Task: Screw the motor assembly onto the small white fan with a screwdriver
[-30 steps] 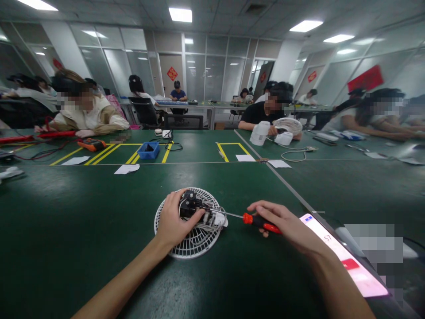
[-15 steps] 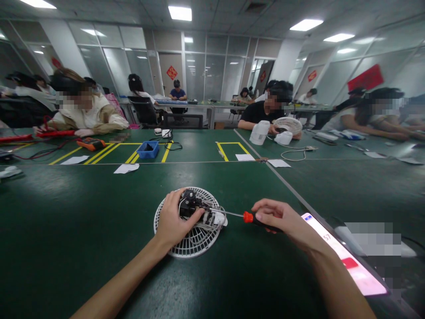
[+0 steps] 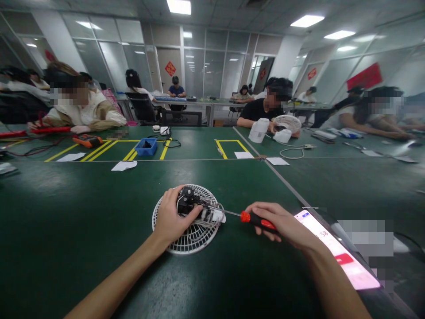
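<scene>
A round white fan grille [image 3: 189, 246] lies on the green table, with a black fan motor assembly [image 3: 187, 200] and white wires on top of it. My left hand [image 3: 173, 217] wraps around the near-left side of the motor, thumb pressed on its front. My right hand [image 3: 270, 220] holds a red and black screwdriver [image 3: 259, 221] by its handle. Its metal shaft points left and reaches into the motor assembly; the tip is hidden among the parts.
A lit phone [image 3: 338, 250] lies right of my right forearm. Farther off are a blue bin [image 3: 146, 147], paper slips [image 3: 124, 165], an orange multimeter [image 3: 87, 140] and white plastic housings [image 3: 259, 130]. Across the table a person in black [image 3: 262, 108] handles another fan grille [image 3: 288, 123].
My right fingers have shifted on the screwdriver handle, showing more of its red and black grip. The left hand keeps its hold. The whole view has moved slightly.
</scene>
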`<state>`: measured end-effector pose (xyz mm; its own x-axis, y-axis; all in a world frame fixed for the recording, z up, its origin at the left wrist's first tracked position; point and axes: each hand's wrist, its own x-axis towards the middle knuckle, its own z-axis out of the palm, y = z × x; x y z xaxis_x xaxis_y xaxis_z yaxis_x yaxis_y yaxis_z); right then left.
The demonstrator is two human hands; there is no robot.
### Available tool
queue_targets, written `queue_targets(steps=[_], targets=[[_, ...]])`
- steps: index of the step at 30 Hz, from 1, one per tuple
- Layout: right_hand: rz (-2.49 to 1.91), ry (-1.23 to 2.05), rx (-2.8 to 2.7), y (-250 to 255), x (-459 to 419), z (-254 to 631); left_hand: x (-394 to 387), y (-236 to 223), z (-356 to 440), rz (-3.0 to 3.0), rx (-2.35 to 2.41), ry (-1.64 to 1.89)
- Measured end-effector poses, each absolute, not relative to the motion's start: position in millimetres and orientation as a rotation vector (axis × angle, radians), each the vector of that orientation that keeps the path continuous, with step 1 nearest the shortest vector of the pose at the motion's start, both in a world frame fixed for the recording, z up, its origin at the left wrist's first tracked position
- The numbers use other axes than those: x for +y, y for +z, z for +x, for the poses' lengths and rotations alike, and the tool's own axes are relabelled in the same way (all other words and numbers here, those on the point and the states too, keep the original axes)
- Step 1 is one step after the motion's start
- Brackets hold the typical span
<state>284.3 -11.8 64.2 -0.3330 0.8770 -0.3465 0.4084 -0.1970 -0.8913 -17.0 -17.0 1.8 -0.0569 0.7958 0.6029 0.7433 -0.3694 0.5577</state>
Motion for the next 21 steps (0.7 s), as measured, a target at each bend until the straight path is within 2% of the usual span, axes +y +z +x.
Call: queue_targets(steps=[9, 21], targets=[[-1.427, 1.281, -1.677, 64.8, -6.1, 291.8, -17.4, 2.7, -16.8, 2.125, 1.73, 1.431], [-1.342, 1.196, -1.683, 66.0, -7.2, 290.6, -17.5, 2.4, -17.5, 2.124, 1.726, 1.431]])
